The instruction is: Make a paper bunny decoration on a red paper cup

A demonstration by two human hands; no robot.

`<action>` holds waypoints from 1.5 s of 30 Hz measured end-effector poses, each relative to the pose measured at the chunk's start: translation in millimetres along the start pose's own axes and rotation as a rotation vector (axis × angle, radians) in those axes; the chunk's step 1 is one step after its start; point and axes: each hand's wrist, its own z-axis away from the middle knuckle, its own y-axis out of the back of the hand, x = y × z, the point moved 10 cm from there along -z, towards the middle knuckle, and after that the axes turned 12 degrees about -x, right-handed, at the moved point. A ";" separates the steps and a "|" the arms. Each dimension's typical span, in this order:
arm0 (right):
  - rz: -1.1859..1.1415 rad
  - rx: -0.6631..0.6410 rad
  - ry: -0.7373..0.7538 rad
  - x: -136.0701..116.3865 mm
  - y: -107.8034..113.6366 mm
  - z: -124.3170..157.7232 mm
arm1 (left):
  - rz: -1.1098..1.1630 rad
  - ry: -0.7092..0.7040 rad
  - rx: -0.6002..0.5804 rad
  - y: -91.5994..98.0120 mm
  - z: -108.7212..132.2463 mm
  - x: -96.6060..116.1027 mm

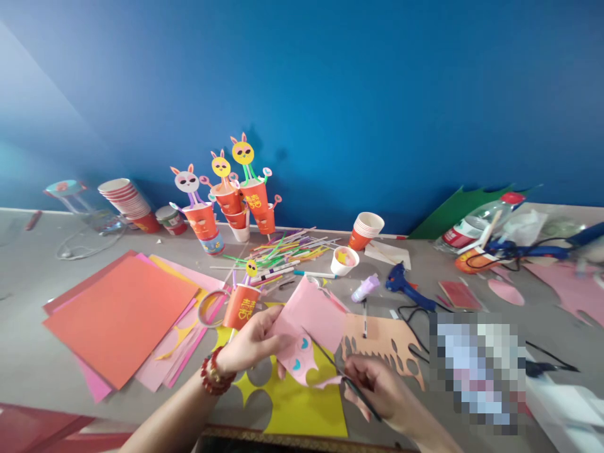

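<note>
My left hand (252,343) pinches a sheet of pink paper (309,327) with blue eye shapes drawn on it, holding it up over the table. My right hand (377,390) grips a pair of scissors (337,368) whose blades reach into the lower edge of the pink paper. A red bead bracelet (214,374) sits on my left wrist. Below the paper lies a yellow sheet (302,402) with round holes cut out. An orange paper cup (240,305) with a small yellow head on a straw stands just behind my left hand.
A stack of orange and pink sheets (117,318) lies at left. Rabbit-headed cup figures (226,201) stand by the blue wall, with loose straws (283,248), cup stacks (365,229), a blue glue gun (401,283) and a bottle (476,226) further right.
</note>
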 end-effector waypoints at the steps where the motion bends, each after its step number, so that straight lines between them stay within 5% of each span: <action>1: 0.010 -0.001 0.003 -1.6 -0.1 0.5 | -0.008 0.005 0.004 1.3 0.1 -0.9; 9: 0.024 0.009 -0.022 4.6 3.0 1.3 | -0.132 -0.059 0.238 23.7 4.2 11.8; 45: 0.038 -0.055 -0.024 7.7 -1.9 8.9 | -0.236 0.007 0.221 12.3 3.6 30.5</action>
